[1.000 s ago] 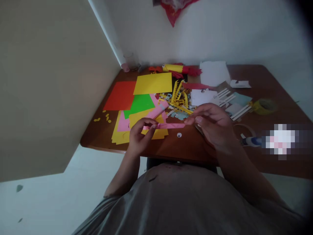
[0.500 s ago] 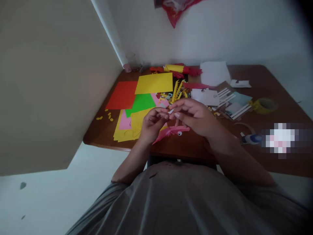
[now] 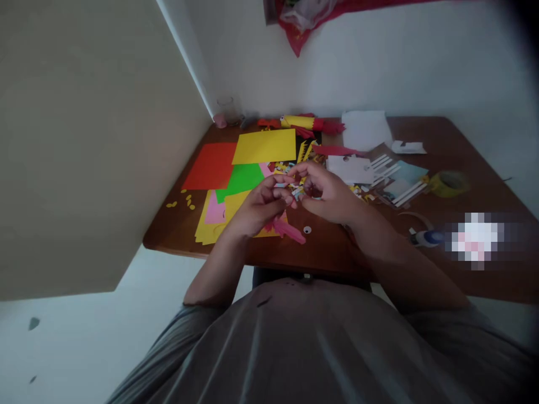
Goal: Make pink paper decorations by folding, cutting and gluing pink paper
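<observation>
My left hand (image 3: 256, 209) and my right hand (image 3: 326, 193) meet above the middle of a brown table (image 3: 463, 163), fingertips pinched together on something small that I cannot make out. A folded pink paper strip (image 3: 289, 230) hangs below my left hand, near the table's front edge. A small googly eye (image 3: 307, 229) lies on the wood just right of the strip. Sheets of coloured paper lie under and behind the hands: yellow (image 3: 265, 146), red-orange (image 3: 209, 165), green (image 3: 243, 178) and pink (image 3: 214, 213).
A pile of yellow and blue paper scraps (image 3: 305, 151) sits behind the hands. White sheets (image 3: 365, 129) and white strips (image 3: 396, 179) lie to the right, with a yellow tape roll (image 3: 448, 183) and a glue bottle (image 3: 423, 238). A red and yellow paper craft (image 3: 301, 121) and a glass (image 3: 225, 108) stand at the back.
One second ago the hands held the pink strip stretched out between them. They have come together, fingertips pinching, and the strip now hangs crumpled below my left hand.
</observation>
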Tool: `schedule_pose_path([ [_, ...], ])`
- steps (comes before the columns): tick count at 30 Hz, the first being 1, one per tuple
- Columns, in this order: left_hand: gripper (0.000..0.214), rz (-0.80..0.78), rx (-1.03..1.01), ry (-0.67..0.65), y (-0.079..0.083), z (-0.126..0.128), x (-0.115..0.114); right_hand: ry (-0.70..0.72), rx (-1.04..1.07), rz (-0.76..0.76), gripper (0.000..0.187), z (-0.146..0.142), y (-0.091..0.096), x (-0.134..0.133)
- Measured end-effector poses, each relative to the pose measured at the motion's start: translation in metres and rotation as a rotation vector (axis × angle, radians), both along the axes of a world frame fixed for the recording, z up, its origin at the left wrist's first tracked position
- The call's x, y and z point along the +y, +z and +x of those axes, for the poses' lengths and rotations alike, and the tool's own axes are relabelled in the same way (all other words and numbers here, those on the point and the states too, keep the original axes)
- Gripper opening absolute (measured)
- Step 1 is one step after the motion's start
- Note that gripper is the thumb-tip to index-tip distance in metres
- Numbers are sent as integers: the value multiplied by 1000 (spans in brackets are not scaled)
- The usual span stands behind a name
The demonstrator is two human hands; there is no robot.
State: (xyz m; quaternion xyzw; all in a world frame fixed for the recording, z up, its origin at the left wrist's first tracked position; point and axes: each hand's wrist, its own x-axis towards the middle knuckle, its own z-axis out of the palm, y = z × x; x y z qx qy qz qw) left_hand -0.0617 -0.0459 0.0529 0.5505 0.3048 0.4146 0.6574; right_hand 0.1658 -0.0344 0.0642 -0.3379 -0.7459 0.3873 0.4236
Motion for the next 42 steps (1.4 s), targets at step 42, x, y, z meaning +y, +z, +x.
schedule_pose_path([
  [42,37,163,485,49,-18,-98,8,17,469,-319,21,44,43,-24],
])
